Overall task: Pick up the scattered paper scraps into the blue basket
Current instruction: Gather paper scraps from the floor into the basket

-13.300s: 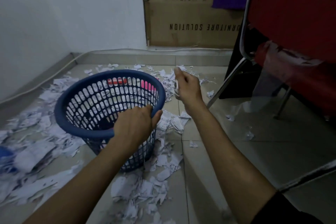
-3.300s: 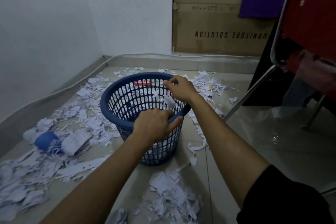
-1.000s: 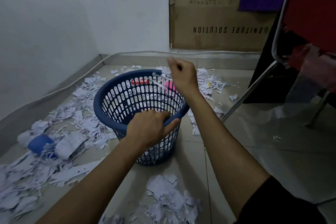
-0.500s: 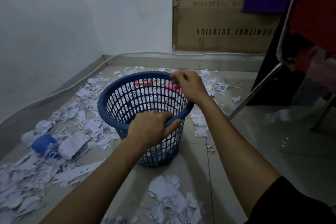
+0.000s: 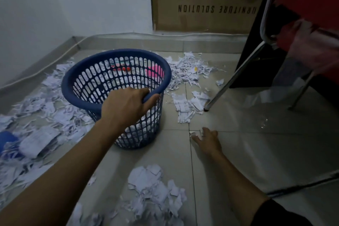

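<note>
Tiled floor (image 5: 256, 152) in room corner, white walls, cardboard box (image 5: 201, 0) behind. Blue basket (image 5: 117, 95) upright on floor, tipped slightly, scraps inside. Your left hand (image 5: 126, 108) grip clenched on basket's near rim. Your right hand (image 5: 207, 139) down on floor right of basket, fingers spread, touching small scrap (image 5: 196, 132); grasp unclear. Paper scraps (image 5: 154, 189) scattered left, right, in front of basket. Chair leg (image 5: 236, 75) further right.

Behind the blue basket (image 5: 95, 86) we cannot identify the pink and red things; our left hand (image 5: 126, 106) hides its near rim.
</note>
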Available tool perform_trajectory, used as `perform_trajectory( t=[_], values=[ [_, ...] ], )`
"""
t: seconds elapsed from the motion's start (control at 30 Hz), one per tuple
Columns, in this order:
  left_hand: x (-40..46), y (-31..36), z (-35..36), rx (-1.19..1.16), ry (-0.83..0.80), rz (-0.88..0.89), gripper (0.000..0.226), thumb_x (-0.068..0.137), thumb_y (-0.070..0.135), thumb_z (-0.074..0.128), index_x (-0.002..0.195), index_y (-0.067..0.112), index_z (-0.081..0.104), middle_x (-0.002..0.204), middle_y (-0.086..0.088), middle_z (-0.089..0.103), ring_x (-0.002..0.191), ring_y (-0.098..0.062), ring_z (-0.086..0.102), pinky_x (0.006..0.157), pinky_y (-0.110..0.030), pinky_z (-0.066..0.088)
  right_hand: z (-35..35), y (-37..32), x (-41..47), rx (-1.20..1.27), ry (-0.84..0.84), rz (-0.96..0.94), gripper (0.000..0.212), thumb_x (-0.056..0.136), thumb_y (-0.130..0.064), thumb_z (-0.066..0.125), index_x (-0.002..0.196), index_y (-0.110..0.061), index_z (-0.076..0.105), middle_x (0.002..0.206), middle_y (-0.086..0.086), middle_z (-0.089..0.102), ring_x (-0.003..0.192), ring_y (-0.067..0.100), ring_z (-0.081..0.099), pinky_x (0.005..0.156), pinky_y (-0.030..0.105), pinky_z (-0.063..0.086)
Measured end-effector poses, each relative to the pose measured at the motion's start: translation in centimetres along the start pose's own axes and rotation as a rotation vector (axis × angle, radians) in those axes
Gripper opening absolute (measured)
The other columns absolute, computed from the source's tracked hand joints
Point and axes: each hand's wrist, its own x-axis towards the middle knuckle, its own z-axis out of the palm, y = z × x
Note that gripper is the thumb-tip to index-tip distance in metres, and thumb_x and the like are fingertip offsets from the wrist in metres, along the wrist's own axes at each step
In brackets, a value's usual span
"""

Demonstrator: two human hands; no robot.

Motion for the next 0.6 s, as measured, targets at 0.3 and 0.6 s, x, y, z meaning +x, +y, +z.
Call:
perform_trajectory(
  t=[0.3,0.6],
  values=[
    [0.1,-0.1,0.4,0.016,0.042,0.009,0.052,0.096,0.065,0.020,0.083,0.028,0.055,0.053,0.007,0.046,0.042,-0.008,0.044,0.042,-0.021,0.026,2.6,-1.2,1.1,-0.270,0.216,-0.133,0.036,0.091,-0.039,0.062,0.121,-0.022,0.061,0.118,0.010,0.048,0.101,0.033,0.059,0.076,0.035,0.046],
    [0.1,0.1,0.1,0.011,0.011,-0.009,0.057,0.094,0.068,0.017,0.086,0.028,0.057,0.056,0.006,0.049,0.046,-0.009,0.049,0.046,-0.024,0.040,2.2,-0.2,1.1,-0.332,0.221,-0.204,0.015,0.096,-0.025,0.061,0.092,-0.011,0.065,0.095,0.008,0.063,0.088,0.026,0.061,0.065,0.029,0.034]
  ],
)
